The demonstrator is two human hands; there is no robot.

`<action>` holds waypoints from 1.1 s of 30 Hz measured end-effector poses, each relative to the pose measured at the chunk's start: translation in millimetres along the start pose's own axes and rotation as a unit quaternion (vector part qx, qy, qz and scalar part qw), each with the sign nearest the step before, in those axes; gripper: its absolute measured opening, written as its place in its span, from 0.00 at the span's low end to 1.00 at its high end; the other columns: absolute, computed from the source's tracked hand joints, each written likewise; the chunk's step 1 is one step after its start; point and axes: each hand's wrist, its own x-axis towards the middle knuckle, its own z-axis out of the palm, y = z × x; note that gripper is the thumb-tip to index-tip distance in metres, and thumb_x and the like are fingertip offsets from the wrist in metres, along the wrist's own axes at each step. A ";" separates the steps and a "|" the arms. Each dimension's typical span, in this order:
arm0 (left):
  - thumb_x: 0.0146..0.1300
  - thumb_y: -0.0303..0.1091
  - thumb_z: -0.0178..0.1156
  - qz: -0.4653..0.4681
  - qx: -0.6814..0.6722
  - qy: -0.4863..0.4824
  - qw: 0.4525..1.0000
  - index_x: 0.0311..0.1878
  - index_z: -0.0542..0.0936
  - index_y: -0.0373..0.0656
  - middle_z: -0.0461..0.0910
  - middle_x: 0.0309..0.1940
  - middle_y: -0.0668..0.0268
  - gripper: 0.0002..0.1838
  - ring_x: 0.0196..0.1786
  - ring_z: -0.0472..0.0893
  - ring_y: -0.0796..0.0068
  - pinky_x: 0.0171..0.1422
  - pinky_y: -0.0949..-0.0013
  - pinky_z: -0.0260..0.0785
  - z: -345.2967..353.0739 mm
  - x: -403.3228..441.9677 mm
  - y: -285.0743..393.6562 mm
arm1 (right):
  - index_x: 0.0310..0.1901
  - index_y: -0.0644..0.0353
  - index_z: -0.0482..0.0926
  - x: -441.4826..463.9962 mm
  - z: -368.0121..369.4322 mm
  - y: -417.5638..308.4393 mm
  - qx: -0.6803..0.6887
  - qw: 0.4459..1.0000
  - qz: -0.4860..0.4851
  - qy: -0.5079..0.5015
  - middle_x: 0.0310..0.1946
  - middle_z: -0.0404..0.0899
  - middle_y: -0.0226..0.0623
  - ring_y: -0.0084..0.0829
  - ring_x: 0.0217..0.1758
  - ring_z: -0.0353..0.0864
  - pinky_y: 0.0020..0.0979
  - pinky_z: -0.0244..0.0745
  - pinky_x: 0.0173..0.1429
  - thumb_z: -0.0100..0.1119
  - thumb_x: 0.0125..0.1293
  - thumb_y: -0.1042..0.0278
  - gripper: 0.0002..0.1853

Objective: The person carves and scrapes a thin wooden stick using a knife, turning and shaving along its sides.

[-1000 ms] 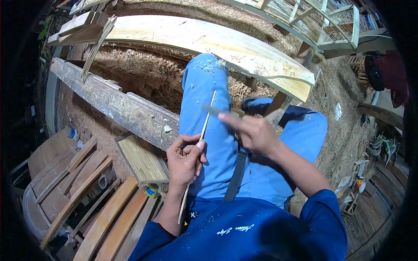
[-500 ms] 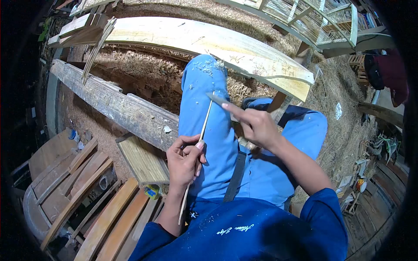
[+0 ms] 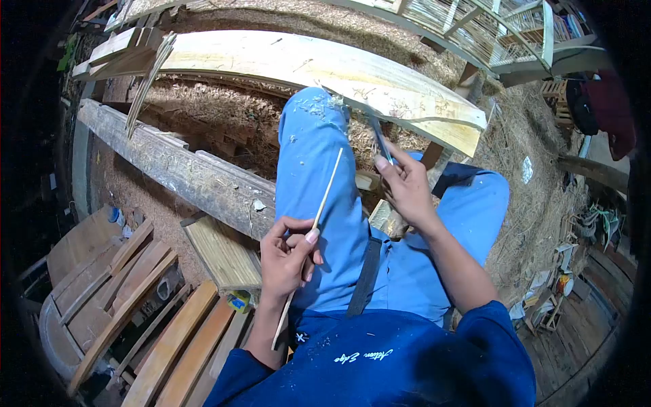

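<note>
Many shavings (image 3: pixel 224 102) between two beams (image 3: pixel 173 157), stick (image 3: pixel 329 186) in left fingers (image 3: pixel 296 222)

The left hand (image 3: pixel 291 256) pinches a thin pale stick (image 3: pixel 328 190) over the blue trousers (image 3: pixel 298 183) (shavings (image 3: pixel 316 106) cling to 1 knee (image 3: pixel 294 114)); the right hand (image 3: pixel 409 190) grips a knife (image 3: pixel 380 140), apart from the stick; a broad plank (image 3: pixel 305 62) lies just beyond that knee.

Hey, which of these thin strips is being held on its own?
The pale strip pinched in your left hand. It is single, while the other strips are bunched together near the left end of the pale board.
</note>
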 end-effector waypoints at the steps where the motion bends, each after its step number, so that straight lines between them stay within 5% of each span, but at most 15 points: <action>1: 0.77 0.30 0.65 -0.004 0.002 -0.005 1.000 0.53 0.79 0.34 0.83 0.21 0.61 0.10 0.12 0.70 0.84 0.14 0.78 0.57 0.6 -2.4 1.8 | 0.74 0.59 0.75 -2.3 1.7 -2.6 0.079 0.995 0.059 0.025 0.21 0.67 0.22 0.11 0.17 0.66 0.21 0.59 0.22 0.58 0.84 0.60 0.23; 2: 0.77 0.30 0.65 0.001 0.023 -0.018 1.000 0.53 0.79 0.35 0.84 0.21 0.61 0.10 0.12 0.71 0.84 0.15 0.78 0.57 1.4 -4.4 3.3 | 0.66 0.62 0.78 -4.9 -2.2 -9.8 0.174 0.978 0.119 0.004 0.28 0.77 0.29 0.15 0.17 0.69 0.24 0.65 0.21 0.61 0.82 0.59 0.20; 4: 0.76 0.29 0.65 0.000 0.053 -0.034 0.998 0.54 0.79 0.36 0.85 0.21 0.61 0.09 0.15 0.74 0.84 0.18 0.78 0.60 2.3 -7.3 7.5 | 0.48 0.62 0.80 -8.0 6.7 -32.9 0.251 0.953 0.163 0.035 0.25 0.77 0.26 0.10 0.12 0.61 0.21 0.55 0.15 0.65 0.80 0.55 0.16; 7: 0.75 0.27 0.66 0.016 0.057 -0.049 0.997 0.54 0.80 0.36 0.85 0.22 0.61 0.09 0.16 0.75 0.84 0.21 0.78 0.62 7.6 -11.0 10.7 | 0.53 0.65 0.79 -9.3 15.4 -41.8 0.242 0.959 0.142 0.047 0.30 0.78 0.28 0.12 0.12 0.63 0.20 0.57 0.15 0.63 0.81 0.56 0.17; 15: 0.73 0.24 0.67 0.109 0.178 -0.075 0.975 0.54 0.81 0.35 0.87 0.24 0.63 0.10 0.21 0.80 0.83 0.25 0.77 0.68 27.9 -5.2 13.0 | 0.44 0.64 0.81 -16.7 -5.7 -52.1 0.277 0.953 0.112 0.056 0.30 0.81 0.31 0.12 0.13 0.66 0.20 0.60 0.17 0.64 0.80 0.59 0.14; 17: 0.72 0.24 0.68 0.316 0.319 -0.078 0.890 0.56 0.81 0.34 0.86 0.24 0.63 0.12 0.21 0.80 0.81 0.27 0.74 0.69 33.5 2.3 10.2 | 0.45 0.65 0.81 -20.2 -11.0 -56.4 0.270 0.953 0.113 0.074 0.33 0.84 0.34 0.12 0.14 0.66 0.20 0.60 0.16 0.64 0.80 0.61 0.13; 20: 0.71 0.23 0.69 0.281 0.378 -0.102 0.876 0.57 0.81 0.34 0.88 0.28 0.61 0.13 0.30 0.87 0.80 0.35 0.76 0.75 40.5 3.4 27.9 | 0.47 0.66 0.81 -24.5 -20.4 -64.6 0.284 0.950 0.083 0.104 0.40 0.89 0.42 0.12 0.14 0.66 0.19 0.61 0.17 0.63 0.80 0.65 0.11; 27: 0.73 0.25 0.67 0.243 0.385 -0.143 0.879 0.60 0.83 0.39 0.84 0.23 0.63 0.14 0.26 0.83 0.81 0.31 0.73 0.72 61.3 23.6 43.8 | 0.46 0.69 0.82 -38.2 -24.1 -78.3 0.257 0.955 0.007 0.148 0.39 0.89 0.43 0.12 0.13 0.65 0.20 0.61 0.17 0.60 0.81 0.68 0.11; 33: 0.78 0.29 0.63 0.070 0.194 -0.195 0.959 0.57 0.87 0.34 0.84 0.28 0.70 0.12 0.30 0.80 0.84 0.33 0.75 0.70 80.2 28.9 57.7 | 0.48 0.67 0.85 -48.3 -23.4 -75.5 0.268 0.952 0.015 0.148 0.37 0.90 0.39 0.10 0.15 0.66 0.20 0.60 0.18 0.62 0.80 0.66 0.11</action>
